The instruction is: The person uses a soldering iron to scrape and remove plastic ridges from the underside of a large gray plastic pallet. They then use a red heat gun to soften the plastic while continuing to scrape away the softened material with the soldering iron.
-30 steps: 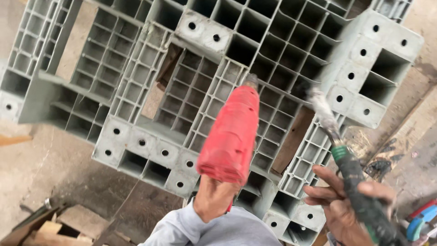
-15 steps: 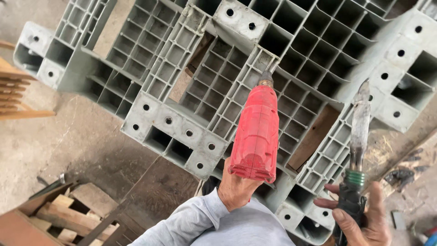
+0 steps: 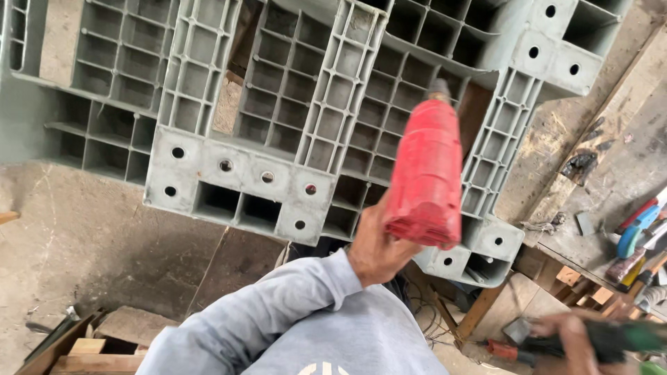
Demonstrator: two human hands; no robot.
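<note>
The fingers of the left hand (image 3: pixel 379 243) were wrapped around the grip of a red power drill (image 3: pixel 425 173), which sat just right of the frame's centre with its body pointing up and its dark tip near the ribs of a grey plastic pallet (image 3: pixel 292 118). The grey sleeve (image 3: pixel 278 319) of that arm ran down to the lower middle of the frame.

At the lower right edge, the right hand (image 3: pixel 573 340) appeared blurred; its fingers were closed on a dark green-handled tool (image 3: pixel 622 337), though how tightly they gripped could not be told.

The pallet filled the upper half of the frame, its open gridded underside facing the camera, with block feet pierced by round holes at the centre left and at the right. It stood over a dusty concrete floor (image 3: pixel 90 243). A wooden worktop (image 3: pixel 611 173) ran along the right edge, carrying several hand tools (image 3: pixel 639 236) with red, blue and yellow handles. Wooden offcuts (image 3: pixel 90 340) lay at the lower left corner.
</note>
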